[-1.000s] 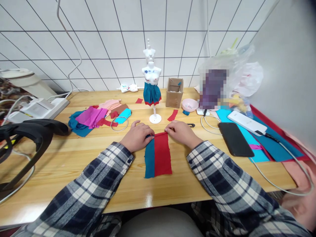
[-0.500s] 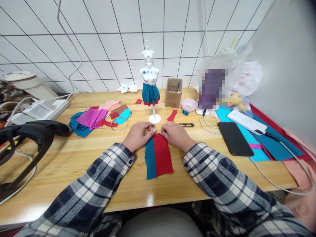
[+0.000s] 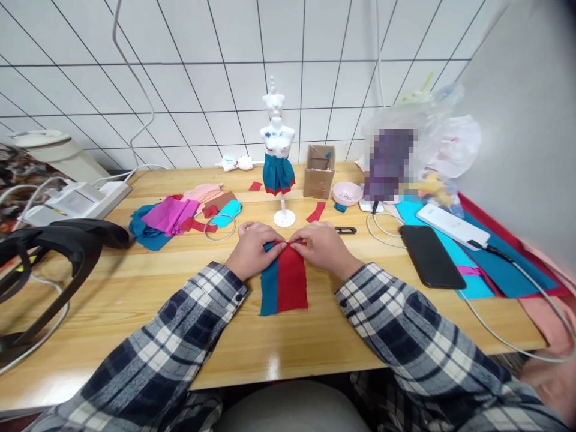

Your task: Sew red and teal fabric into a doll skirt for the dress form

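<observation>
A piece of cloth, teal on its left part and red on its right, hangs down toward the table's front edge from both hands. My left hand pinches its top edge close to the middle. My right hand pinches the same edge just beside it, the fingertips nearly meeting. Beyond the hands stands a small white dress form wearing a teal skirt with a red hem. Close to my right hand lie a black thread snipper and a red scrap.
Fabric scraps and a metal ring lie at left, near a black headset and a power strip. At right are a cardboard box, a pink bowl, a phone, a power bank and cables.
Both hands have closed into pinches at the top edge and come closer together. The cloth has risen slightly, its upper edge gathered between them.
</observation>
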A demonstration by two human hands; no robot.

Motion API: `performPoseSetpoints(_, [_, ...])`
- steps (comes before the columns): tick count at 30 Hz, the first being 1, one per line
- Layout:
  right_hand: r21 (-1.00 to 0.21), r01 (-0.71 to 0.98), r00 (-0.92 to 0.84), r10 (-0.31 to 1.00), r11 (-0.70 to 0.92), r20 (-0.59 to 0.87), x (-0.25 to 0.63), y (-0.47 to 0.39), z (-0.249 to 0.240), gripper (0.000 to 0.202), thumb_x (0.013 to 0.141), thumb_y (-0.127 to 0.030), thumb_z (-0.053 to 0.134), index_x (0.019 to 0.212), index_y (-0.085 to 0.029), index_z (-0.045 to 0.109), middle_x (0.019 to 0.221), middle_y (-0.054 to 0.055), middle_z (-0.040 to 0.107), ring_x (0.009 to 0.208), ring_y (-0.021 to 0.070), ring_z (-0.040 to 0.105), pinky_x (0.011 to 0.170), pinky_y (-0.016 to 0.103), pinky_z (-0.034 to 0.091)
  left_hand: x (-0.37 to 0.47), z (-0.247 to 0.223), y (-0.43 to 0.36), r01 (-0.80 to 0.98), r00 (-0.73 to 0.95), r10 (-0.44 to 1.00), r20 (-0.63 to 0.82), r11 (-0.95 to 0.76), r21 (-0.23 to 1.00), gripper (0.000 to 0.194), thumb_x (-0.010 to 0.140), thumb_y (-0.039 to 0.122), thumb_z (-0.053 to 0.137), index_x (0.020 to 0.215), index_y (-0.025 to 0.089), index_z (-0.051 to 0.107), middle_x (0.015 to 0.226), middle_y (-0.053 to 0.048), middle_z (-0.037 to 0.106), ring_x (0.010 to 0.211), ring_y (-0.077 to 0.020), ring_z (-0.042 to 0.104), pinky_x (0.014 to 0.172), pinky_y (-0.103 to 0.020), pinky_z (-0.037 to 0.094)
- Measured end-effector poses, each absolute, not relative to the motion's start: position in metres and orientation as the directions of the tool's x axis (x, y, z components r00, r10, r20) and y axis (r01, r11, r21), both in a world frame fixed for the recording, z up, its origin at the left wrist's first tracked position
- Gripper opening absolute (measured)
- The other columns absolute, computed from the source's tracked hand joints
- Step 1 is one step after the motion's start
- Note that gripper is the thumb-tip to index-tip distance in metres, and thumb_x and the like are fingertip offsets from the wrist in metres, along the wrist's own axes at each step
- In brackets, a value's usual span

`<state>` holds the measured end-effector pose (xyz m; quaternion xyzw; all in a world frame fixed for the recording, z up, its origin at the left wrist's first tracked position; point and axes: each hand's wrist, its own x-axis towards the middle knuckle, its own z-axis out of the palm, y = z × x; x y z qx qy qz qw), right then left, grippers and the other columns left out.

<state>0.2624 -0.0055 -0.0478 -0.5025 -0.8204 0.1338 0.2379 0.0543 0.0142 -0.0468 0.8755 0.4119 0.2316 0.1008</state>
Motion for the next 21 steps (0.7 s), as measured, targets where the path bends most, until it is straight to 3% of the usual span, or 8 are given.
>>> performPoseSetpoints(3, [-0.455,0.750,-0.377,0.876,0.480,0.301,0.263,-0.006,-0.045,0.013,0.087,-0.028,0.063,0.089,-0.024,0.074,0.086,0.002,0.073,0.089,0.0202,0.060,0.085,0.035,0.037,0.054,-0.049,0.014,0.670,0.538,0.782,0.315,-0.623,0.404,0.023,0.085,0.043,0.062,0.096,0.024,0.071,0.093,-0.003,0.074,0.093,-0.0219,0.063,0.092,-0.042,0.038])
performPoseSetpoints(5, [-0.452,0.730,-0.363,0.851,0.513,0.379,0.264,-0.007,-0.043,0.015,0.089,-0.029,0.060,0.090,-0.023,0.075,0.090,0.004,0.072,0.091,0.0201,0.059,0.085,0.034,0.039,0.051,-0.052,0.017,0.684,0.512,0.808,0.292,-0.589,0.430,0.038,0.079,0.046,0.068,0.111,0.025,0.068,0.099,-0.004,0.073,0.097,-0.0243,0.063,0.090,-0.042,0.042])
performPoseSetpoints(6, [-0.449,0.720,-0.347,0.835,0.529,0.427,0.265,-0.008,-0.042,0.017,0.090,-0.029,0.059,0.090,-0.022,0.075,0.093,0.005,0.072,0.093,0.0202,0.059,0.086,0.033,0.040,0.049,-0.054,0.019,0.693,0.506,0.818,0.275,-0.575,0.435,0.040,0.078,0.045,0.069,0.113,0.025,0.067,0.101,-0.004,0.073,0.098,-0.0251,0.063,0.089,-0.042,0.044])
performPoseSetpoints(8, [-0.437,0.705,-0.320,0.801,0.558,0.506,0.266,-0.011,-0.040,0.022,0.093,-0.032,0.055,0.091,-0.022,0.075,0.097,0.006,0.071,0.096,0.0206,0.057,0.089,0.034,0.040,0.043,-0.055,0.025,0.714,0.476,0.836,0.274,-0.549,0.434,0.026,0.081,0.037,0.064,0.103,0.024,0.070,0.097,-0.004,0.074,0.094,-0.0244,0.063,0.087,-0.040,0.046])
performPoseSetpoints(11, [-0.406,0.699,-0.344,0.775,0.589,0.530,0.267,-0.015,-0.039,0.026,0.095,-0.037,0.051,0.093,-0.026,0.075,0.102,0.006,0.070,0.101,0.0220,0.056,0.094,0.037,0.038,0.030,-0.053,0.034,0.782,0.270,0.856,0.441,-0.462,0.419,0.018,0.086,0.026,0.054,0.093,0.019,0.070,0.095,-0.005,0.072,0.096,-0.0222,0.062,0.091,-0.040,0.046])
performPoseSetpoints(15, [-0.332,0.714,-0.445,0.766,0.616,0.464,0.266,-0.013,-0.043,0.026,0.096,-0.037,0.050,0.095,-0.027,0.074,0.107,0.006,0.068,0.105,0.0224,0.053,0.094,0.038,0.036,0.016,-0.044,0.039,0.862,0.048,0.790,0.611,-0.342,0.374,0.032,0.092,0.033,0.055,0.119,0.017,0.059,0.122,-0.009,0.063,0.117,-0.0250,0.052,0.103,-0.047,0.037])
performPoseSetpoints(18, [-0.280,0.726,-0.524,0.769,0.628,0.366,0.266,-0.008,-0.047,0.023,0.094,-0.035,0.054,0.092,-0.023,0.074,0.103,0.007,0.067,0.098,0.0217,0.051,0.088,0.036,0.035,0.019,-0.038,0.033,0.837,0.100,0.796,0.597,-0.392,0.382,0.032,0.094,0.039,0.052,0.117,0.017,0.058,0.118,-0.009,0.064,0.112,-0.0240,0.053,0.100,-0.045,0.039])
performPoseSetpoints(21, [-0.245,0.741,-0.569,0.779,0.625,0.264,0.267,-0.005,-0.049,0.021,0.093,-0.033,0.056,0.090,-0.021,0.074,0.093,0.006,0.065,0.090,0.0203,0.050,0.082,0.033,0.035,0.036,-0.033,0.015,0.740,0.401,0.791,0.462,-0.577,0.346,0.032,0.090,0.051,0.056,0.098,0.022,0.065,0.102,-0.006,0.068,0.101,-0.0233,0.058,0.093,-0.041,0.042])
